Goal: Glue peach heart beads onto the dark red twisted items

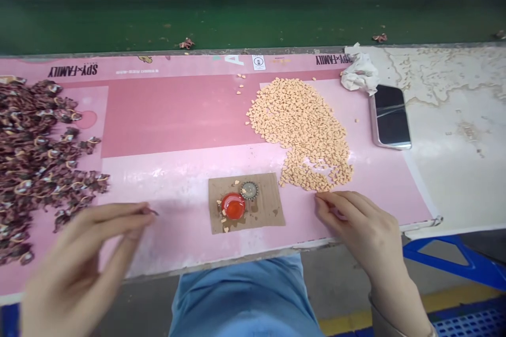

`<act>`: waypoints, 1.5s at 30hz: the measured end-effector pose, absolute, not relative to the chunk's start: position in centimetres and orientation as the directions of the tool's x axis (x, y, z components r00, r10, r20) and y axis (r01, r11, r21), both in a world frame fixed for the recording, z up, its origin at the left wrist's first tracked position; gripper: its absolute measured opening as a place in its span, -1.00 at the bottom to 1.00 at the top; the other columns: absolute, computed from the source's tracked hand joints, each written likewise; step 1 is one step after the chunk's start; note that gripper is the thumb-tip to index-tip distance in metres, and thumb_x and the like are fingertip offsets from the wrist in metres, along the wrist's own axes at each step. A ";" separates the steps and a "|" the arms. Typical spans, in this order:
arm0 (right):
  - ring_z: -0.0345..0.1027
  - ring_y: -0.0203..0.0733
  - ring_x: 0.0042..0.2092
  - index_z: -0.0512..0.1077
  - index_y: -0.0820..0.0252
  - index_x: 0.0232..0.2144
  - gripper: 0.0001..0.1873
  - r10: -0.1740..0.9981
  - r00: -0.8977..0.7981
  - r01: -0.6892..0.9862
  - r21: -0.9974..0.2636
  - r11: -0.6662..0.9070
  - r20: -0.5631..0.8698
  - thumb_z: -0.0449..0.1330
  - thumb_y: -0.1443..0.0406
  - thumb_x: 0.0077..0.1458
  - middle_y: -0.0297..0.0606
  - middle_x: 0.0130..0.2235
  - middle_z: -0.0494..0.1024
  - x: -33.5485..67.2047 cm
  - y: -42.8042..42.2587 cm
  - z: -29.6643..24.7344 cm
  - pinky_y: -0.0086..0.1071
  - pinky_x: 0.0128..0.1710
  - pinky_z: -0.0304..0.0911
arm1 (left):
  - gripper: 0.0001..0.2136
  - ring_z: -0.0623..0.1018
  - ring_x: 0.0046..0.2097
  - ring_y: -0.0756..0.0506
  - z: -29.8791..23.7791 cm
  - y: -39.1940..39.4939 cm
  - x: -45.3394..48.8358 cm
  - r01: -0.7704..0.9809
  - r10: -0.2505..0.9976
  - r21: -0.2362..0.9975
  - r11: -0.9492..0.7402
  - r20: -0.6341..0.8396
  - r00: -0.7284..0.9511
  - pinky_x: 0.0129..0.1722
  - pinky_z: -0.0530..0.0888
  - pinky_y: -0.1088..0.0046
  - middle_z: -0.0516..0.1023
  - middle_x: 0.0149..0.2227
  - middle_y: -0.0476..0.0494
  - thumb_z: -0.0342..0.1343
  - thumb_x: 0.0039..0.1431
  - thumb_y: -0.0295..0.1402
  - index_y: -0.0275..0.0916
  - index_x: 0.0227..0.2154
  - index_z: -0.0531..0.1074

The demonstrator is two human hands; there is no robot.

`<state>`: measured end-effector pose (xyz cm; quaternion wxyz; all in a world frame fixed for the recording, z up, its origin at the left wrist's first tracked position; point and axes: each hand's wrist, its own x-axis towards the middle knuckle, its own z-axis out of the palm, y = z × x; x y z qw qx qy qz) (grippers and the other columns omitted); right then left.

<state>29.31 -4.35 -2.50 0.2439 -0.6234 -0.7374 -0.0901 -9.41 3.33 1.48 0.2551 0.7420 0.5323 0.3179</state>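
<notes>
Grasping a dark sliver (pixel 154 211) with left fingers (pixel 114 212). Reaching the tan pile (pixel 296 110) with right fingers (pixel 336 200); cannot tell whether gripping. Seemingly unfinished, with plenty left.

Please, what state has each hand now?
Left hand: closed, pinching a small dark piece.
Right hand: closed at the edge of the beige pile; whether it holds anything cannot be told.

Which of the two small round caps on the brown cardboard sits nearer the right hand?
The grey metal cap with the crimped rim; the glossy red round cap lies farther from the right hand.
</notes>
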 end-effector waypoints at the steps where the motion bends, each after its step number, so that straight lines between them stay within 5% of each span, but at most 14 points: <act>1: 0.46 -0.30 -0.45 0.51 0.14 -0.28 -0.87 0.870 -0.099 0.957 -0.193 0.216 0.482 0.29 0.45 0.30 -0.39 -0.42 0.60 29.1 -4.3 -2.3 -0.40 -0.45 0.33 | -0.73 0.65 -0.14 -0.19 1.5 2.9 -8.1 0.578 0.940 0.746 -0.330 0.204 0.274 -0.11 0.57 0.30 0.67 -0.15 -0.01 0.29 0.21 -0.44 0.15 -0.16 0.70; 3: 0.43 -0.34 -0.48 0.49 0.13 -0.28 -0.85 0.860 -0.081 0.921 -0.292 0.257 0.503 0.26 0.46 0.31 -0.38 -0.42 0.59 27.8 -4.1 -1.4 -0.46 -0.48 0.35 | -0.78 0.67 -0.21 -0.10 1.5 2.0 -5.3 0.439 0.908 0.822 -0.362 0.203 0.367 -0.24 0.61 0.46 0.66 -0.21 -0.01 0.26 0.27 -0.45 0.08 -0.19 0.69; 7: 0.45 -0.36 -0.48 0.47 0.15 -0.28 -0.85 0.857 -0.086 0.625 -0.642 0.444 0.508 0.22 0.48 0.30 -0.38 -0.44 0.59 22.9 -3.3 0.6 -0.50 -0.48 0.42 | -0.93 0.71 -0.18 -0.03 1.0 0.5 -0.7 0.225 0.870 0.924 -0.308 0.178 0.460 -0.14 0.65 0.64 0.69 -0.20 -0.07 0.31 0.35 -0.39 -0.08 -0.21 0.68; 11: 0.51 -0.37 -0.45 0.47 0.17 -0.28 -0.86 0.845 -0.135 0.479 -0.712 0.513 0.518 0.20 0.44 0.36 -0.38 -0.45 0.62 19.2 -2.8 1.2 -0.52 -0.42 0.48 | -0.92 0.71 -0.18 0.00 0.4 -0.4 0.7 0.155 0.903 0.955 -0.252 0.174 0.394 -0.12 0.65 0.68 0.67 -0.22 -0.10 0.29 0.39 -0.34 -0.16 -0.26 0.64; 28: 0.52 -0.41 -0.43 0.46 0.20 -0.27 -0.86 0.857 -0.138 0.652 -0.606 0.456 0.496 0.20 0.45 0.39 -0.36 -0.44 0.62 18.2 -3.1 0.7 -0.59 -0.32 0.49 | -0.90 0.69 -0.21 0.01 -0.3 -0.8 0.3 0.267 0.898 0.884 -0.385 0.291 0.331 -0.17 0.67 0.64 0.61 -0.18 -0.12 0.22 0.36 -0.50 -0.22 -0.28 0.57; 33: 0.54 -0.42 -0.41 0.45 0.19 -0.26 -0.86 0.855 -0.158 0.679 -0.574 0.457 0.494 0.22 0.48 0.36 -0.36 -0.42 0.63 18.9 -2.0 0.5 -0.61 -0.32 0.48 | -0.86 0.69 -0.07 0.04 -0.4 -0.8 -0.7 0.363 0.887 0.827 -0.428 0.306 0.347 0.01 0.62 0.72 0.62 -0.12 -0.10 0.19 0.40 -0.56 -0.23 -0.17 0.61; 38: 0.56 -0.35 -0.38 0.46 0.17 -0.23 -0.85 0.835 -0.219 0.819 -0.369 0.438 0.504 0.23 0.50 0.35 -0.32 -0.37 0.65 20.0 -0.2 0.1 -0.53 -0.32 0.49 | -0.75 0.66 0.05 0.04 -1.3 -1.1 -1.6 0.299 0.929 0.893 -0.337 0.264 0.258 0.15 0.57 0.68 0.69 -0.05 -0.06 0.20 0.38 -0.63 -0.19 -0.01 0.58; 45: 0.51 -0.31 -0.39 0.45 0.20 -0.22 -0.86 0.813 -0.382 0.826 -0.233 0.514 0.439 0.20 0.50 0.38 -0.30 -0.39 0.61 20.1 0.4 1.0 -0.45 -0.33 0.43 | -0.68 0.65 0.09 0.06 -1.9 -1.2 -2.2 0.242 0.953 0.929 -0.281 0.239 0.189 0.15 0.57 0.70 0.65 0.05 -0.01 0.19 0.32 -0.73 -0.16 -0.11 0.64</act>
